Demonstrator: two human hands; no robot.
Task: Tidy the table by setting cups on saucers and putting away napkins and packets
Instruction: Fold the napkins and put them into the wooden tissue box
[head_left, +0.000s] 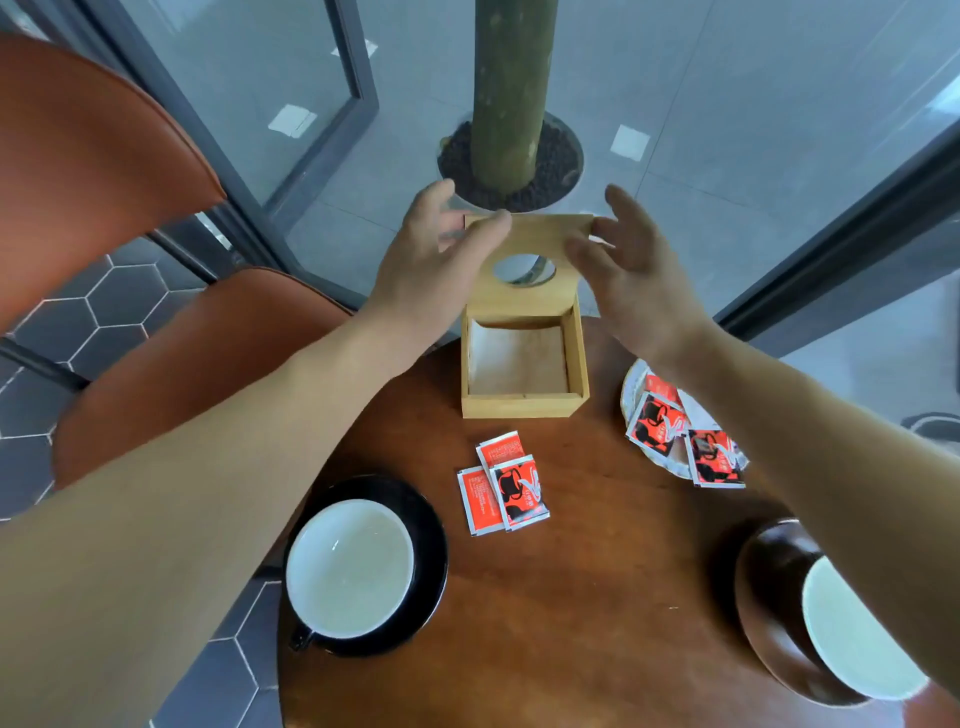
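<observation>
The wooden napkin box (524, 364) stands at the far side of the round tabletop (597, 571), and its hinged lid (527, 291), the one with a round hole, stands raised. Inside the box lies a stack of napkins (519, 361), flat and square to the walls. The left hand (431, 265) pinches the upper left corner of the lid between thumb and fingers. The right hand (631, 270) is spread, with its fingertips at the upper right corner; whether they truly touch the wood I cannot tell.

The step in hand seems to be closing the lid over the napkins. To do it well, both hands should guide the lid down evenly, so the hinge is not twisted, and the fingers should leave the edge before it meets the front wall. The napkins should stay flat, with no corner caught under the lid.

Much is left after that. Three red sugar packets (506, 483) lie loose in the middle of the tabletop, and more packets (685, 441) lie on a small white dish (631, 387) at the right. The near left cup (350, 569) already sits on its black saucer (434, 561). The near right cup (857, 629) is partly hidden by the arm, so its saucer is unclear.
</observation>
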